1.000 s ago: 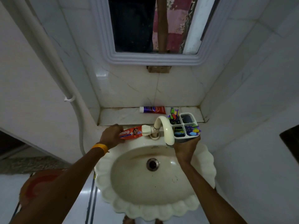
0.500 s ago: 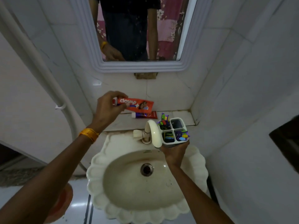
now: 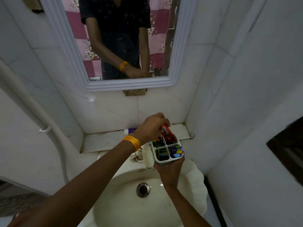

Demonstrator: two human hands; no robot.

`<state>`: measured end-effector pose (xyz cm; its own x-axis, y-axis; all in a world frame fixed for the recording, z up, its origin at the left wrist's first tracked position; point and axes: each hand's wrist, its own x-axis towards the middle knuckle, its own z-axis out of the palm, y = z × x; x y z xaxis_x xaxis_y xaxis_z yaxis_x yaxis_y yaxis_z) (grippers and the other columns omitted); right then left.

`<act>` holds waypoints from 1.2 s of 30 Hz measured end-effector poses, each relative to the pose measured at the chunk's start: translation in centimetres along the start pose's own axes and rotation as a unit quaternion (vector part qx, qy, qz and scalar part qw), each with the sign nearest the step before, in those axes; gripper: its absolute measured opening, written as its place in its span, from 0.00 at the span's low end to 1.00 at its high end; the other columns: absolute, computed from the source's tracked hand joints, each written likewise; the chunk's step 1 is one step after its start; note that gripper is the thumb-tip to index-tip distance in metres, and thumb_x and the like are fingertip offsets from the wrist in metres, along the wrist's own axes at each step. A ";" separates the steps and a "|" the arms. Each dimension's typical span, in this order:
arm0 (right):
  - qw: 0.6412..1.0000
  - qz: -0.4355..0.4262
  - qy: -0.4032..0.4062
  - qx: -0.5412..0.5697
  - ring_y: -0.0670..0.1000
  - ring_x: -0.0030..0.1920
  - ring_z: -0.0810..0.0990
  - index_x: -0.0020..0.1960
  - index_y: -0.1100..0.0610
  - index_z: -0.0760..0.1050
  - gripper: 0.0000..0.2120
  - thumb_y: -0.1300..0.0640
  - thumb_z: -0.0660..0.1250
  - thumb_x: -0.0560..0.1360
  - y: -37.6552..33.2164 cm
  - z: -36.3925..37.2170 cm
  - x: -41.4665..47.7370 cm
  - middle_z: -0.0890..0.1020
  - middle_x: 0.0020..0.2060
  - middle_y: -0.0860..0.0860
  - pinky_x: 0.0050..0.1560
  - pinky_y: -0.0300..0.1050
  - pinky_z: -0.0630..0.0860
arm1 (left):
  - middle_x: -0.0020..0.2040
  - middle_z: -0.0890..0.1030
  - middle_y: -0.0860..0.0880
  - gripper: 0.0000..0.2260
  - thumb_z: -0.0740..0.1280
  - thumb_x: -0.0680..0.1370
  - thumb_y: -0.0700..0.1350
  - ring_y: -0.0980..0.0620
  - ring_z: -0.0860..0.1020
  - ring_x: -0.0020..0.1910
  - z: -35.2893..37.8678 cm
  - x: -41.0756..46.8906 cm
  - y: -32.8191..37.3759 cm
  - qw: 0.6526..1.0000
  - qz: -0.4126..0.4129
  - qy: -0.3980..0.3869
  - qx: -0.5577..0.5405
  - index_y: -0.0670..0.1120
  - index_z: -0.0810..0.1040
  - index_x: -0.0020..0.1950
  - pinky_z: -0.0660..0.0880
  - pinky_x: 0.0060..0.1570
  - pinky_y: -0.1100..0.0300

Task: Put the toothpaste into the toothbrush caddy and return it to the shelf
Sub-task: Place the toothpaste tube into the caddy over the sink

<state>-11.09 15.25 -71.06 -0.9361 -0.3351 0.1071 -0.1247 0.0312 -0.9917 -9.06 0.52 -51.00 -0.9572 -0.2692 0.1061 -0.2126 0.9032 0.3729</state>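
The left hand (image 3: 151, 126) comes from above and its grip is closed on the top end of the toothpaste (image 3: 165, 132), a flat red tube. Some white marks are on the red, but the writing is too blurred and too covered by the fingers to read. The lower end of the tube stands inside the far right compartment of the caddy (image 3: 167, 150), a little tilted. On the left wrist sits a bunch of thin orange-yellow bangles (image 3: 132, 143), shiny like metal or plastic.

The caddy is a pale grey-white plastic box, nearly square, cut by a cross wall into four compartments. The other three hold small things in green, purple, blue and yellow; I cannot tell exactly what each is. The right hand (image 3: 169, 171) holds the caddy from below, its grip wrapped around the bottom, so the caddy is in the air above the right back edge of the sink (image 3: 196, 185), not on the shelf (image 3: 105, 140).

The sink is cream ceramic with a wavy, shell-like rim and a round metal drain (image 3: 143, 190). A cream curved tap (image 3: 148, 157) stands just left of the caddy. On the white marble shelf behind lies a second tube (image 3: 130, 131), purple with a white cap, partly hidden by the left wrist; its label is not readable. Above hangs a mirror (image 3: 118, 86) in a ribbed pale frame.
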 end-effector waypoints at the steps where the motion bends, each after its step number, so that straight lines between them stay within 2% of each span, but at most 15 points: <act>1: 1.000 0.006 0.002 0.002 0.50 0.69 0.79 0.73 0.51 0.62 0.58 0.63 0.89 0.51 0.0 0.0 0.0 0.76 0.68 0.49 0.66 0.55 0.81 | 0.60 0.77 0.43 0.17 0.68 0.75 0.34 0.41 0.78 0.58 0.5 0.4 0.1 1.000 0.004 -0.011 0.009 0.46 0.81 0.62 0.74 0.55 0.53; 3: 1.000 0.014 0.007 0.000 0.49 0.68 0.79 0.73 0.52 0.63 0.58 0.63 0.89 0.50 -0.1 0.0 0.0 0.76 0.67 0.50 0.65 0.53 0.81 | 0.61 0.77 0.44 0.17 0.68 0.76 0.35 0.42 0.78 0.59 1.2 1.2 0.2 0.999 0.010 -0.033 0.022 0.46 0.80 0.63 0.74 0.56 0.53; 8: 0.999 -0.012 -0.003 -0.037 0.47 0.67 0.78 0.74 0.55 0.62 0.59 0.61 0.89 0.51 -0.3 -0.1 0.0 0.75 0.66 0.51 0.65 0.35 0.77 | 0.61 0.78 0.43 0.16 0.67 0.77 0.36 0.42 0.77 0.60 3.2 2.5 0.6 0.993 0.030 -0.099 0.052 0.46 0.80 0.63 0.74 0.57 0.51; 10: 0.999 -0.014 -0.009 -0.050 0.46 0.66 0.78 0.74 0.58 0.62 0.59 0.60 0.89 0.51 -0.4 -0.2 0.1 0.75 0.66 0.51 0.65 0.33 0.76 | 0.60 0.80 0.42 0.15 0.66 0.77 0.36 0.42 0.78 0.60 4.3 2.6 0.7 0.992 0.032 -0.110 0.046 0.46 0.81 0.63 0.74 0.57 0.53; 12: 0.998 -0.008 -0.012 -0.057 0.43 0.66 0.77 0.74 0.58 0.62 0.58 0.60 0.89 0.51 -0.5 -0.3 0.1 0.75 0.65 0.50 0.65 0.34 0.76 | 0.58 0.83 0.43 0.14 0.64 0.77 0.36 0.44 0.79 0.58 5.1 2.6 0.9 0.993 0.032 -0.112 0.030 0.45 0.82 0.60 0.74 0.55 0.56; 14: 0.998 0.003 -0.011 -0.059 0.40 0.66 0.77 0.74 0.58 0.61 0.58 0.60 0.89 0.52 -0.6 -0.4 0.0 0.76 0.65 0.51 0.65 0.35 0.77 | 0.56 0.84 0.43 0.13 0.64 0.77 0.37 0.44 0.81 0.56 5.9 2.7 1.0 0.994 0.030 -0.108 0.015 0.44 0.83 0.58 0.76 0.55 0.55; 17: 0.998 0.023 -0.010 -0.062 0.46 0.67 0.78 0.75 0.57 0.60 0.59 0.59 0.89 0.53 -0.4 -0.5 0.0 0.75 0.67 0.52 0.67 0.46 0.79 | 0.55 0.83 0.42 0.12 0.65 0.77 0.40 0.43 0.80 0.56 6.4 2.9 0.6 0.994 0.026 -0.105 0.010 0.44 0.82 0.58 0.76 0.54 0.52; 19: 0.998 0.031 -0.006 -0.054 0.50 0.68 0.78 0.75 0.55 0.60 0.59 0.58 0.89 0.52 -0.3 -0.6 0.2 0.76 0.67 0.52 0.67 0.55 0.79 | 0.58 0.82 0.43 0.14 0.68 0.77 0.47 0.44 0.79 0.58 6.0 3.0 -0.2 0.996 0.010 -0.084 -0.012 0.45 0.80 0.61 0.76 0.56 0.51; 21: 0.998 0.040 -0.006 -0.037 0.51 0.68 0.79 0.74 0.55 0.61 0.58 0.60 0.89 0.52 -0.4 -0.7 0.3 0.76 0.68 0.52 0.66 0.59 0.80 | 0.57 0.82 0.44 0.16 0.69 0.77 0.53 0.45 0.80 0.56 5.0 3.0 -1.4 0.998 -0.023 -0.031 -0.059 0.46 0.80 0.61 0.76 0.56 0.52; 24: 0.999 0.044 -0.018 -0.025 0.52 0.69 0.79 0.75 0.56 0.60 0.59 0.63 0.89 0.53 -0.5 -0.9 0.4 0.75 0.69 0.53 0.66 0.61 0.79 | 0.50 0.85 0.45 0.12 0.66 0.80 0.51 0.46 0.82 0.48 3.7 2.4 -4.4 0.984 -0.095 0.083 -0.124 0.44 0.82 0.53 0.78 0.50 0.53; 26: 0.999 0.040 -0.020 -0.021 0.52 0.69 0.79 0.75 0.58 0.59 0.58 0.65 0.89 0.53 -0.4 -1.1 0.4 0.76 0.69 0.54 0.66 0.61 0.79 | 0.50 0.85 0.44 0.10 0.66 0.80 0.48 0.44 0.82 0.49 3.8 1.8 -7.3 0.974 -0.151 0.121 -0.122 0.43 0.82 0.52 0.78 0.51 0.53; 27: 0.999 0.036 -0.023 -0.020 0.52 0.68 0.80 0.74 0.60 0.59 0.57 0.67 0.89 0.53 -0.5 -1.1 0.5 0.76 0.69 0.55 0.66 0.60 0.80 | 0.53 0.84 0.42 0.10 0.67 0.79 0.47 0.42 0.81 0.53 4.2 1.4 -9.1 0.970 -0.186 0.110 -0.110 0.43 0.81 0.55 0.77 0.54 0.53; 30: 0.999 0.020 -0.030 -0.021 0.51 0.68 0.80 0.73 0.62 0.60 0.56 0.70 0.88 0.54 -0.6 -1.0 0.4 0.76 0.68 0.56 0.66 0.53 0.81 | 0.63 0.79 0.38 0.18 0.68 0.77 0.45 0.36 0.76 0.63 6.6 -0.5 -14.1 0.960 -0.276 0.006 -0.048 0.41 0.76 0.65 0.74 0.62 0.48; 33: 0.999 0.017 -0.035 -0.018 0.44 0.66 0.80 0.74 0.64 0.59 0.56 0.71 0.87 0.55 -0.9 -0.9 0.3 0.76 0.68 0.56 0.65 0.42 0.80 | 0.64 0.77 0.38 0.20 0.68 0.74 0.42 0.36 0.74 0.62 9.3 -2.0 -16.8 0.961 -0.275 -0.034 0.013 0.41 0.73 0.66 0.74 0.60 0.47; 36: 0.999 0.020 -0.038 -0.020 0.45 0.67 0.80 0.74 0.62 0.59 0.56 0.68 0.88 0.56 -1.1 -1.0 0.3 0.77 0.68 0.54 0.65 0.40 0.79 | 0.65 0.75 0.38 0.21 0.68 0.75 0.39 0.37 0.72 0.63 10.5 -1.9 -17.5 0.962 -0.260 -0.023 0.075 0.40 0.73 0.68 0.73 0.59 0.48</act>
<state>-11.54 16.06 -69.91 -0.9131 -0.4033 0.0595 -0.1017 0.0839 -0.9913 -5.53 -11.24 -67.39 -0.7204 -0.6860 -0.1018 -0.6882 0.6890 0.2273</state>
